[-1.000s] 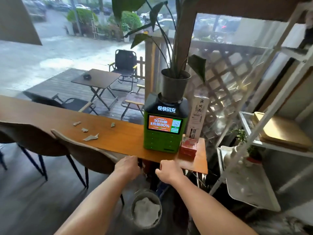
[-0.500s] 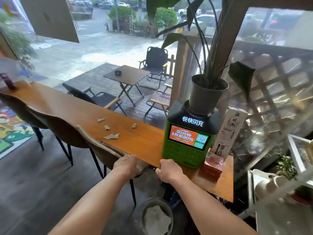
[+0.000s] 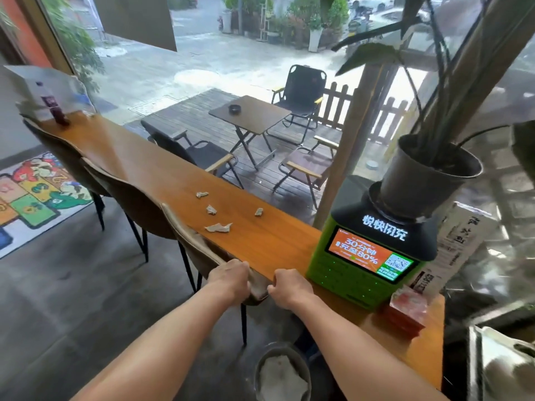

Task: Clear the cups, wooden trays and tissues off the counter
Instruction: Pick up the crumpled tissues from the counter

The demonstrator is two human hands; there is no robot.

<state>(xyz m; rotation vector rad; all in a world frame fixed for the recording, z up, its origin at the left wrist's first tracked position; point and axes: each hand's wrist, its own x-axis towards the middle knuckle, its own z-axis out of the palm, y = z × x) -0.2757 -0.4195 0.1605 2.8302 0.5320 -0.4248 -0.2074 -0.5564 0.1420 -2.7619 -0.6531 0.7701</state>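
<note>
Both hands, left (image 3: 230, 280) and right (image 3: 289, 287), clamp the nearest chair's back (image 3: 256, 287) at the counter's (image 3: 139, 169) near edge, while four crumpled tissues (image 3: 219, 227) remain mid-counter, no cups or trays visible.

Both hands (image 3: 254, 283) grip chair back (image 3: 257, 287); tissues (image 3: 219, 227) remain.

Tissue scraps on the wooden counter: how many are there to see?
4, clustered mid-counter: one farthest, one in the middle, one to its right, and the largest nearest the hands. Others may be hidden behind the green machine.
</note>
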